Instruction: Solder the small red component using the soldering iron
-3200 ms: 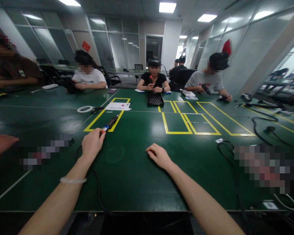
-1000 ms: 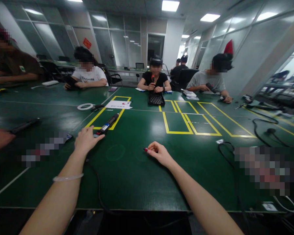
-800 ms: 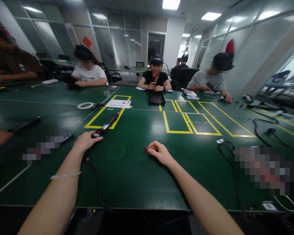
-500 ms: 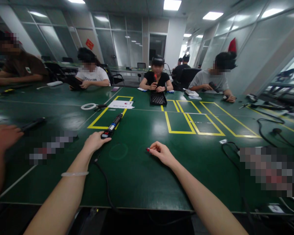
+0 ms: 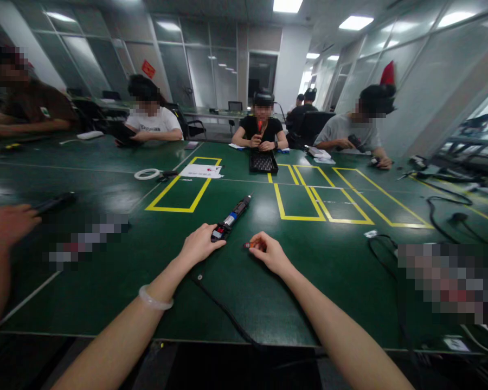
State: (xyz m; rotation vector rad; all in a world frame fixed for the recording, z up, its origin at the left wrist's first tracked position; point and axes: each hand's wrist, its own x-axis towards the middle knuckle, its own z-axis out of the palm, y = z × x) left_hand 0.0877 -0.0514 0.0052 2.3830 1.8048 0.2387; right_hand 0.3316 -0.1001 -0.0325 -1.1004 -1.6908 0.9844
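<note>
My left hand (image 5: 198, 242) is closed on the rear end of an electric screwdriver (image 5: 231, 218), whose thin tip points away and to the right. Its dark body shows silver, blue and red parts inside, as if the casing were open. A black cord (image 5: 223, 309) runs on the table near that wrist. To the right, my right hand (image 5: 270, 253) pinches a small red part (image 5: 249, 245) between thumb and fingers, just above or on the green table (image 5: 244, 292). The part is too small to name and my fingers hide some of it.
Yellow tape frames (image 5: 301, 219) mark the table ahead. A white paper sheet (image 5: 201, 171) and white cable coil (image 5: 147, 174) lie farther left. Opposite, a person sits behind a black tray (image 5: 263, 162). Another person's hand (image 5: 12, 225) reaches in at left. Black cables (image 5: 435, 203) lie right.
My left hand has moved right with the electric screwdriver, bringing it close to my right hand. The cord has shifted right too. My right hand has barely moved.
</note>
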